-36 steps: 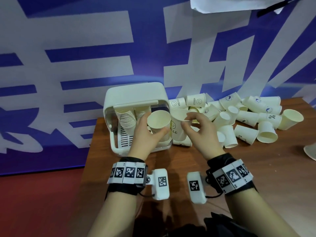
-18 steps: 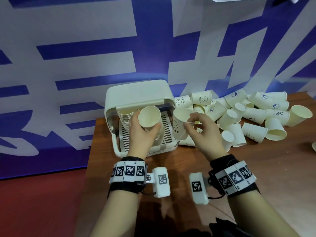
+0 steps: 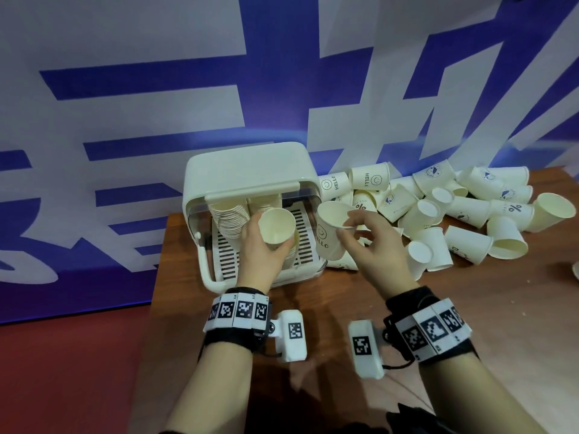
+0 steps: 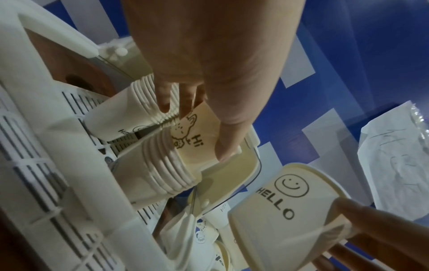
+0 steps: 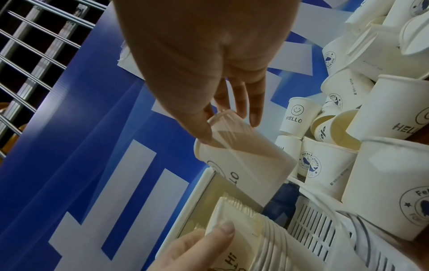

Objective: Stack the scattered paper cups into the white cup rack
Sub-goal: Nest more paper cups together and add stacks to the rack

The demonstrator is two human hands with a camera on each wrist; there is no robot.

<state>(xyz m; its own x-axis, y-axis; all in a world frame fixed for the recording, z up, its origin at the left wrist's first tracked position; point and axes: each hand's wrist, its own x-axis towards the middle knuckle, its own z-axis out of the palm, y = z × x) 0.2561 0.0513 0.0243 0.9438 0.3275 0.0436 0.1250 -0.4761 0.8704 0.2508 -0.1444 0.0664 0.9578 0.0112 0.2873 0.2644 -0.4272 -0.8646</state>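
Observation:
The white cup rack point(image 3: 247, 170) stands at the table's back left, its front open, with two leaning stacks of nested cups point(image 3: 228, 219) on its slotted tray. My left hand point(image 3: 264, 245) grips a "Hi" cup point(image 3: 277, 225) seated in the top of the right-hand stack point(image 4: 160, 165). My right hand point(image 3: 360, 233) pinches the rim of a "HELLO" cup point(image 3: 329, 233) and holds it in the air beside the rack's right edge. In the right wrist view thumb and fingers clamp that cup's rim point(image 5: 223, 117).
A heap of loose paper cups point(image 3: 463, 208) lies on the brown table point(image 3: 470, 308) to the right of the rack, some on their sides. A blue-and-white banner point(image 3: 282, 73) hangs close behind. The table's left edge runs just left of the rack.
My left hand has carried its cup leftward and down into the rack, onto the right-hand stack. The right hand has stayed by the rack's right side with its cup.

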